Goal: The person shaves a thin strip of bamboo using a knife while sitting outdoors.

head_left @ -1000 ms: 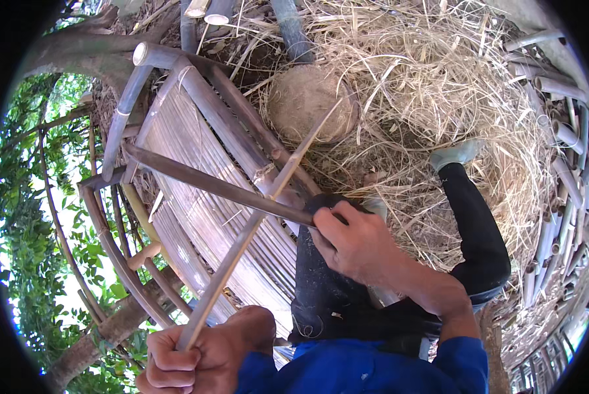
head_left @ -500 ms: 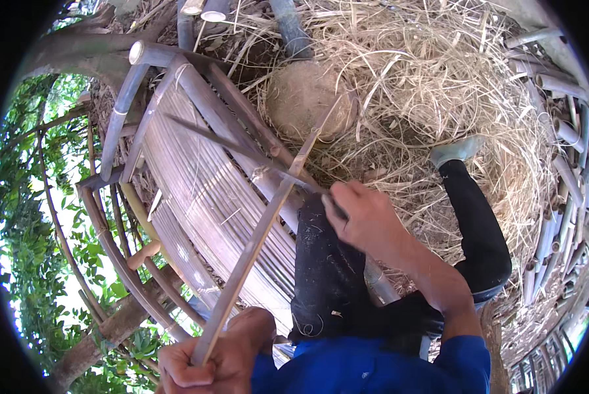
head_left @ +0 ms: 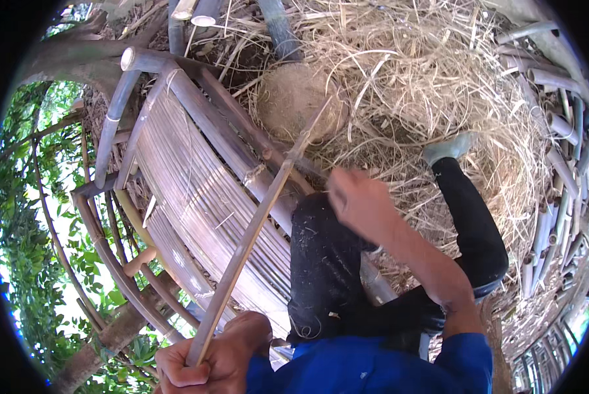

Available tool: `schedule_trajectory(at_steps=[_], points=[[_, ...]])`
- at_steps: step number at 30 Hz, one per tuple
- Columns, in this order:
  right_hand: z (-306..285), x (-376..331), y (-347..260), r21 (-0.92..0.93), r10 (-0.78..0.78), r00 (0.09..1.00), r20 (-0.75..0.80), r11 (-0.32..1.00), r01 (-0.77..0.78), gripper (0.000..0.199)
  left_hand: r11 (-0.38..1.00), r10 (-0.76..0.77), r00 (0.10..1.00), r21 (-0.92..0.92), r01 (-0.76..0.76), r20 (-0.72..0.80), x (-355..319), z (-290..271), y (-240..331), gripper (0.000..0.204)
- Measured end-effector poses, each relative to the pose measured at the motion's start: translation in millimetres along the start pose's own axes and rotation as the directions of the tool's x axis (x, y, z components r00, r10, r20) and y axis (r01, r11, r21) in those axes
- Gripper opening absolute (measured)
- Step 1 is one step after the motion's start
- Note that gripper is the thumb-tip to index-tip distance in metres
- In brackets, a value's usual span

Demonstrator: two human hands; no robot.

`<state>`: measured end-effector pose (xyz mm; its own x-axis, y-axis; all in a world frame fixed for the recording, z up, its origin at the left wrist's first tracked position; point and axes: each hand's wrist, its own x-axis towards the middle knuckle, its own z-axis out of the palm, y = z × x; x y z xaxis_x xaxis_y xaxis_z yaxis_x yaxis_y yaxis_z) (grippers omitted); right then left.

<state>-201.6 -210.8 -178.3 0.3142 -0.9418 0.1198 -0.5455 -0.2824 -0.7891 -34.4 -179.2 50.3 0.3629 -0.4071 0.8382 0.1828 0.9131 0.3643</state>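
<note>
My left hand (head_left: 205,360) is closed round the near end of a long bamboo strip (head_left: 245,249). The strip slants away up and to the right, its thin far end above a round wooden block (head_left: 288,95). In my right hand (head_left: 366,203), fingers wrapped tight, is a knife (head_left: 313,169). Its blade is smeared by motion and meets or crosses the strip towards its far part; whether it touches I cannot tell. My right hand is just beyond my bent knee (head_left: 320,230), which is in dark trousers flecked with shavings.
A slatted bamboo bench (head_left: 189,171) with a thick pole frame lies to the left. Pale bamboo shavings (head_left: 432,72) cover the ground ahead and right, around my other foot (head_left: 449,150). Cut bamboo poles (head_left: 564,125) are piled at the far right. Green foliage (head_left: 31,256) shows beyond the bench.
The long blade, earlier plainly crossing the strip and reaching over the bench, is now blurred and shows only near my right hand. That hand has shifted slightly up; my left hand keeps its grip.
</note>
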Motion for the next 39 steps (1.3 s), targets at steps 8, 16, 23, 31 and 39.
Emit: schedule_trajectory(at_steps=[8,16,23,31,39], points=[[22.9,11.3,47.6,-0.16,0.086,0.996,0.023,0.984,-0.081,0.017,0.999,-0.033,0.999,-0.003,0.033,0.027,3.7,-9.2,2.5,0.031],[67.5,45.5,192.4,-0.165,0.353,0.934,0.059,0.926,-0.339,0.022,0.996,0.088,0.996,0.005,-0.088,-0.008,10.2,-17.5,-4.0,0.031],[60.3,41.5,172.3,-0.14,0.395,0.917,0.059,0.913,-0.384,0.024,0.962,0.242,0.963,0.16,-0.222,-0.118,17.5,-3.7,-25.0,0.017],[-8.2,8.0,-30.2,0.005,-0.055,0.998,-0.04,0.998,0.056,0.009,0.937,0.211,0.977,0.29,-0.193,-0.033,7.0,2.0,-19.0,0.039],[15.9,27.5,23.4,-0.069,0.093,0.996,-0.007,0.993,-0.093,0.014,0.933,0.199,0.979,0.314,-0.176,-0.043,2.1,10.6,-13.3,0.024]])
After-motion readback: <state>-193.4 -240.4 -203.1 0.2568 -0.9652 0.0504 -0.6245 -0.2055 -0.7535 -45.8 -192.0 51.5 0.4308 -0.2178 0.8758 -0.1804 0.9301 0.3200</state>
